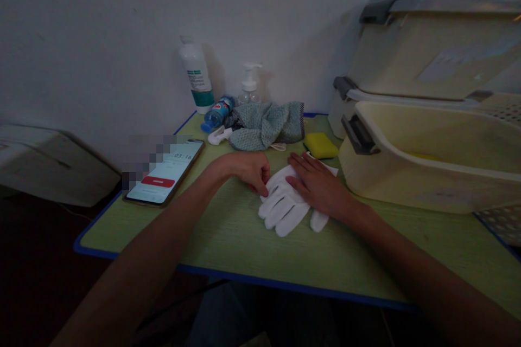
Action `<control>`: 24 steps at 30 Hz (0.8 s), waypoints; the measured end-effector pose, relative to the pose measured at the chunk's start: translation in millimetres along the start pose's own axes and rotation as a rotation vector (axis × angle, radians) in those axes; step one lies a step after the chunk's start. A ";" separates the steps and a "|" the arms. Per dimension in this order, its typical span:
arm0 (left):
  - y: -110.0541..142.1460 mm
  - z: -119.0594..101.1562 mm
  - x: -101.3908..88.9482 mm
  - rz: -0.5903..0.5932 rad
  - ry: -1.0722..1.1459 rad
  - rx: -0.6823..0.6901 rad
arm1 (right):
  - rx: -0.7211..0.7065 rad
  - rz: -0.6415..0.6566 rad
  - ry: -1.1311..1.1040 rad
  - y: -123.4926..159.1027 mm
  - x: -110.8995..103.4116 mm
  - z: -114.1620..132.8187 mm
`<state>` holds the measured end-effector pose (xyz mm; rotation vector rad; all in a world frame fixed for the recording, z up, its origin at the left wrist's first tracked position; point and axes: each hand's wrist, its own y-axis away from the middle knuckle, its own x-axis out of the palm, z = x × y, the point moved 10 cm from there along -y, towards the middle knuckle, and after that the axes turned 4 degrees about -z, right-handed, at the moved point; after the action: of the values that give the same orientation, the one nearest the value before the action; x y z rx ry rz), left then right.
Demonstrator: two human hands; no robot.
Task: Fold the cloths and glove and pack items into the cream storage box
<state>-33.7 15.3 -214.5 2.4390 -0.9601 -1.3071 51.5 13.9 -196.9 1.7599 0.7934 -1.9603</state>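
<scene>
Viewed remotely, I record a green table (228, 241). Clock centred on the white glove (291, 209) lying mid-table: an open cream bin (391, 184) at three; a grey-green cloth (264, 122) near twelve. My right hand (315, 181), at one, lies flat on the glove, fingers extended. My left hand (252, 169), at ten, has curled fingers at its edge; whether they pinch, I cannot tell. Yellow sponge (321, 145): one o'clock, beyond.
</scene>
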 end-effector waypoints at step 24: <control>2.9 -1.0 -33.9 -0.351 0.056 0.045 | 0.219 0.012 -0.074 7.2 -15.4 -22.3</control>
<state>-47.5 34.4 -190.0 2.7540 -0.5694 -1.3200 75.2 21.3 -184.0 1.7944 0.5598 -2.1600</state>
